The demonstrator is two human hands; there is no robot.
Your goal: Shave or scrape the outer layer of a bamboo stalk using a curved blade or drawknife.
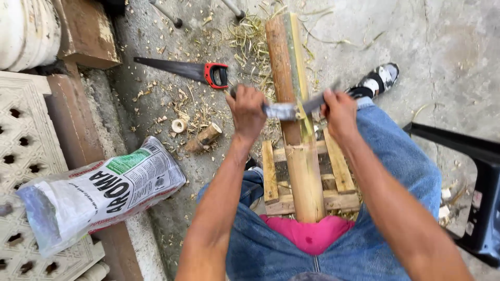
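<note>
Both hands, left hand [246, 110] and right hand [338, 112], fingers wrapped tight on ends of drawknife blade [285, 110], bamboo pole [297, 151] between fingers, across wooden stand [338, 169]. Best: pull evenly, shallow angle, blade level.

Daylit concrete floor [448, 47] strewn with shavings, black chair [482, 171] at right.

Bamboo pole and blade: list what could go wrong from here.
1. The blade lies across the bamboo pole, gripped at both ends by the left hand and right hand; a slip could bring it toward the legs.
2. The pole rests on a small wooden pallet and might roll.
</note>
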